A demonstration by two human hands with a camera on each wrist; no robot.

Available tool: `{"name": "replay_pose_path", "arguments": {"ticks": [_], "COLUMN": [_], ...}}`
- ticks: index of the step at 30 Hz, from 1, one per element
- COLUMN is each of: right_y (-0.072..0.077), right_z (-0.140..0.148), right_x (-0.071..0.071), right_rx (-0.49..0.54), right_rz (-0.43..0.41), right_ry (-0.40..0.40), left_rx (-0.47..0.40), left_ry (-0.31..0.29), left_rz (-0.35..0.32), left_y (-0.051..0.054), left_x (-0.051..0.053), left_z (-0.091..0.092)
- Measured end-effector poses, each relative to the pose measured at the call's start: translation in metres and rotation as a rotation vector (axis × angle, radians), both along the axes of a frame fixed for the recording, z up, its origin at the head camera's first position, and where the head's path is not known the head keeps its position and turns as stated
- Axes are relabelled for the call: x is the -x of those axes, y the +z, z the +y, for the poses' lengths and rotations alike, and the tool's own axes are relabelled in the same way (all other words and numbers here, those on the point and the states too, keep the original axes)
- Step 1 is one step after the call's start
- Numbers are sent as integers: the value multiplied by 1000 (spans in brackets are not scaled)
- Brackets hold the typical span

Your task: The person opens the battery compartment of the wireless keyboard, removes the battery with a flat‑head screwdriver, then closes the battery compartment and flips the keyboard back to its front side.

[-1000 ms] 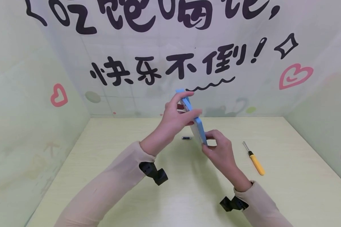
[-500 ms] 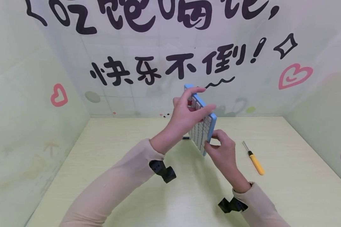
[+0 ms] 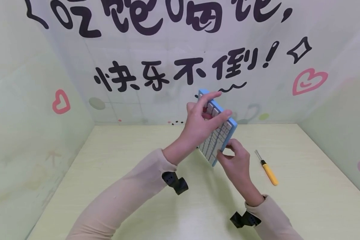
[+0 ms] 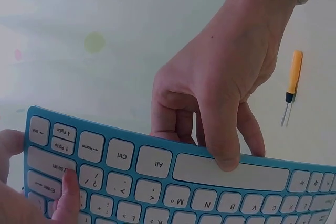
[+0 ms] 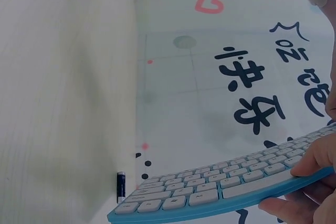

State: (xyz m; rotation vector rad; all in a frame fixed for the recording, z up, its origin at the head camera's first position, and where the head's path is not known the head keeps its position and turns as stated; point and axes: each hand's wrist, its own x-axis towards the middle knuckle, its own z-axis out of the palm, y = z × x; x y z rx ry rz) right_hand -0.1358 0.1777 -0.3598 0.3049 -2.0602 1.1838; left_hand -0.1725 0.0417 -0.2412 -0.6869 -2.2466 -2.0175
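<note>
A blue keyboard with white keys is held up above the table, steeply tilted, its key side turned partly toward the head camera. My left hand grips its upper end; in the left wrist view, fingers of that hand lie by the Shift and Enter keys. Lower down, my right hand pinches the front long edge. The left wrist view has the right hand's thumb on the space bar, with the other fingers behind the board. The keyboard's back is hidden.
A screwdriver with a yellow handle lies on the table to the right. Beyond the keyboard, a small dark cylinder like a battery appears in the right wrist view. Printed walls enclose the table's back and sides.
The keyboard has swung from nearly edge-on to showing its keys, and shifted right. My left hand moved right with it, while the right hand stayed almost in place.
</note>
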Motion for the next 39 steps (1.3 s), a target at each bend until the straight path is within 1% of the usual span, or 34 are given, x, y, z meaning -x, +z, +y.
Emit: {"name": "replay_pose_path", "arguments": {"ticks": [5, 12, 16, 19, 23, 27, 28, 33, 36, 39], "right_y": [0, 0, -1, -1, -2, 0, 3, 14, 10, 5], "right_z": [0, -3, -4, -4, -4, -6, -8, -13, -10, -6], "right_x": [-2, -5, -5, -5, -5, -7, -9, -14, -10, -5], "right_rx": [18, 86, 121, 154, 199, 250, 257, 323, 396, 453], "right_rz": [1, -54, -83, -108, -142, -157, -153, -125, -114, -120], "right_ry": [-15, 4, 8, 14, 20, 36, 37, 69, 105, 121], "left_rx": [-29, -57, -81, -91, -102, -90, -85, -68, -54, -36], "left_ry": [-16, -44, -56, -53, -60, -75, -78, -91, -93, -76], "left_rz": [31, 75, 72, 64, 56, 44, 38, -24, -60, -85], "left_y": [-2, -3, -5, -6, -10, -17, -20, -32, -40, -49], "left_x": [0, 3, 6, 8, 11, 15, 16, 21, 22, 23], "left_z": [2, 6, 8, 10, 11, 9, 9, 5, 1, -2]}}
